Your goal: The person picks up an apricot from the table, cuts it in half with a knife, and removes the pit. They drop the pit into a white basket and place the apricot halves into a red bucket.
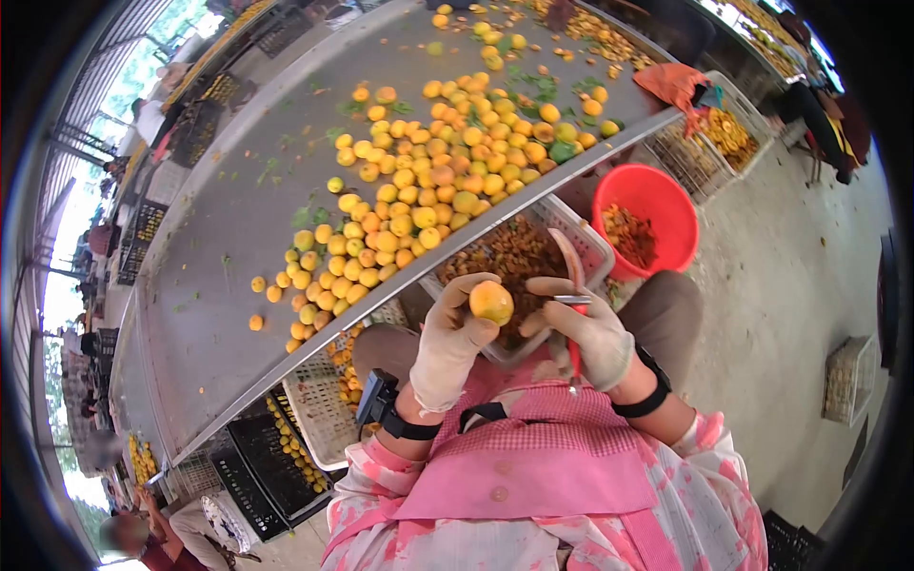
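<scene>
Head view: gloved left hand (455, 341) pinches round orange fruit (491, 303); gloved right hand (592, 335), 3 o'clock, clenches red-handled knife (572, 300), handle mostly hidden.

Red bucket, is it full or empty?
Partly full: orange-brown bits lie in the red bucket, bare wall showing above them.

Soft, even daylight fills my view, brightest at the upper left of the frame where the open side blows out to white. The grey worktop (228, 219) carries a dull sheen and only faint shadows. The fisheye lens bends straight edges, and black vignetting rings the blurred, smeared corners.
</scene>
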Motion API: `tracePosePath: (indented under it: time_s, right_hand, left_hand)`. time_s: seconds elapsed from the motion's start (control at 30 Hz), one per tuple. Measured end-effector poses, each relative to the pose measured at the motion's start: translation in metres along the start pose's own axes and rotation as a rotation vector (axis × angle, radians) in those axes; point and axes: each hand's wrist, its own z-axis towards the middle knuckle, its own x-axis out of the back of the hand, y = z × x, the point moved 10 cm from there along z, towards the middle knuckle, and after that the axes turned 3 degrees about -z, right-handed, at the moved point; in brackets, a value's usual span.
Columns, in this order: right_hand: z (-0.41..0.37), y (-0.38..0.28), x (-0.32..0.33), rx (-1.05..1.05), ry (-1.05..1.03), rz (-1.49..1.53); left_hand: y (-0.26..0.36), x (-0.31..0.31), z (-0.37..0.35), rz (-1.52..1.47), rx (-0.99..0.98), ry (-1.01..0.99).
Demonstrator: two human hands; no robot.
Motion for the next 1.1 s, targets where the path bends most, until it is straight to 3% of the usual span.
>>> tracePosePath:
  time_s: [0.03, 0.07, 0.13, 0.23, 0.27, 0.33, 0.37, 0.4, 0.47, 0.5, 0.63, 0.7, 0.83, 0.9, 0.93, 1.0, 1.1]
  right_hand:
    - [-0.001, 0.004, -0.002, 0.001, -0.019, 0.051]
    - [-0.008, 0.001, -0.009, -0.032, -0.074, 0.045]
    - [-0.013, 0.019, -0.001, -0.119, 0.007, -0.014]
    - [-0.026, 0.006, -0.003, -0.019, -0.063, 0.076]
    - [-0.030, 0.008, -0.002, -0.018, -0.062, 0.072]
    - [-0.038, -0.006, 0.005, 0.182, -0.003, 0.051]
    - [-0.042, -0.006, 0.007, 0.163, -0.094, 0.037]
    - [-0.042, -0.005, 0.006, 0.166, -0.096, 0.035]
    - [-0.050, -0.033, -0.005, 0.472, -0.116, -0.161]
    - [-0.051, -0.029, -0.007, 0.357, -0.145, -0.154]
    - [-0.055, -0.029, -0.005, 0.445, -0.141, -0.345]
    - [-0.054, -0.014, 0.006, 0.323, -0.110, -0.099]
    - [-0.058, -0.004, 0.007, 0.303, -0.154, -0.234]
    - [-0.061, 0.017, 0.007, 0.090, -0.159, -0.322]
    - [-0.060, 0.018, 0.006, 0.088, -0.159, -0.322]
    - [-0.062, -0.008, -0.007, 0.369, -0.159, -0.410]
    - [-0.062, -0.010, -0.015, 0.476, -0.172, -0.393]
  left_hand:
    - [-0.006, -0.015, -0.005, -0.035, 0.030, 0.046]
    - [-0.011, -0.024, -0.009, 0.140, 0.080, 0.072]
    - [0.025, -0.065, -0.018, 1.072, -0.471, -0.063]
    - [0.031, -0.079, -0.028, 1.128, -0.511, -0.023]
    - [0.028, -0.080, -0.032, 1.125, -0.514, -0.022]
    - [-0.010, -0.051, -0.028, 0.259, -0.059, 0.052]
    - [-0.015, -0.064, -0.030, 0.036, -0.004, -0.033]
    - [-0.012, -0.066, -0.031, 0.036, -0.008, -0.034]
    - [-0.028, -0.078, -0.037, -0.002, 0.197, -0.138]
    - [-0.026, -0.079, -0.038, -0.001, 0.193, -0.134]
    - [-0.018, -0.079, -0.039, 0.038, 0.158, -0.074]
    - [0.000, -0.069, -0.038, 0.318, -0.017, 0.062]
    - [0.007, -0.059, -0.039, 0.390, -0.031, 0.085]
    - [0.005, -0.063, -0.038, 0.444, -0.005, -0.001]
    - [0.008, -0.064, -0.038, 0.443, -0.004, 0.000]
    - [-0.001, -0.075, -0.041, 0.181, 0.158, -0.071]
    - [0.001, -0.078, -0.044, 0.144, 0.102, -0.081]
